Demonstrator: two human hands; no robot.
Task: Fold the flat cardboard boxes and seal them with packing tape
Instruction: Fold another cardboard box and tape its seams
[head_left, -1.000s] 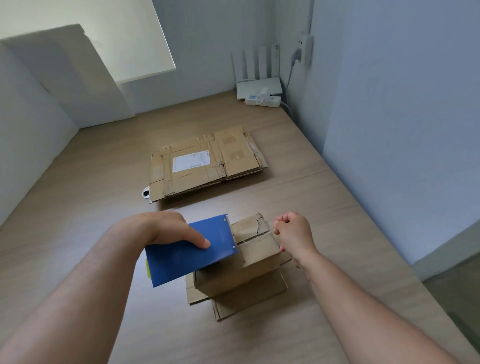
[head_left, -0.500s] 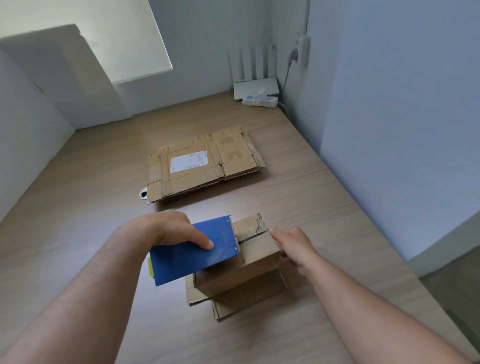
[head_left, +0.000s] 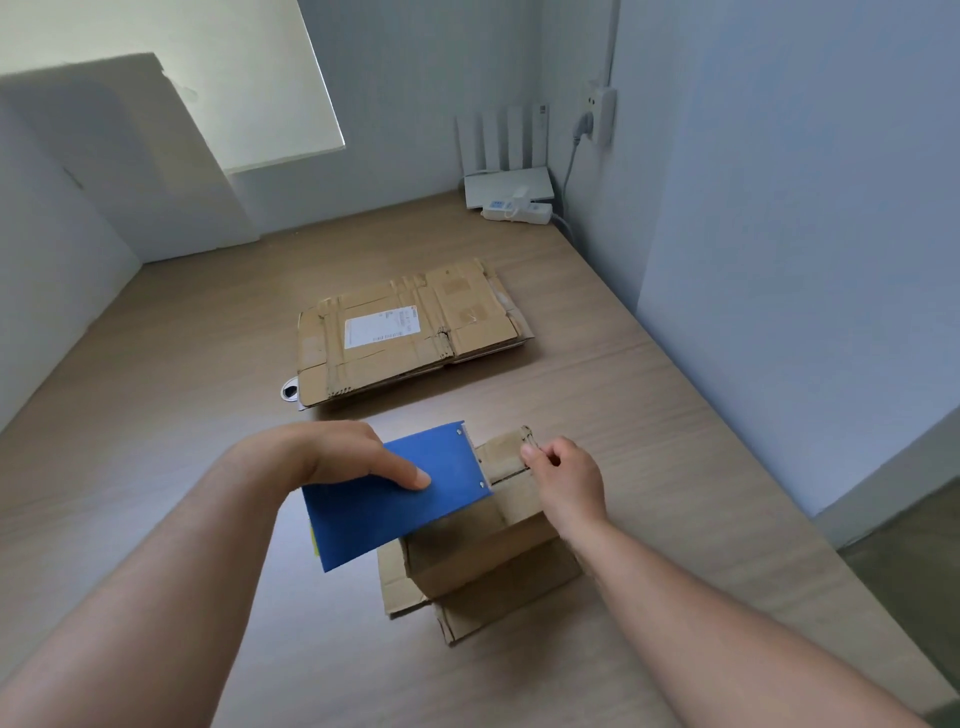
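Dim, soft window daylight, wide-angle edge distortion

count — hands (head_left: 358, 457) (head_left: 569, 478) 2 | box (head_left: 478, 556) 1 | tape dispenser (head_left: 395, 499) 1 | flat stack (head_left: 467, 312) 1

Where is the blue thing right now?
In the head view, the blue tape dispenser is low and centre, held by the left hand over the left part of the small folded box.

Left hand (head_left: 332, 452) holds a blue tape dispenser (head_left: 400, 499) on a small cardboard box (head_left: 498, 545); right hand (head_left: 569, 478) pinches the box's far top edge. Flattened boxes (head_left: 410, 332) lie beyond on a wooden table (head_left: 156, 415).
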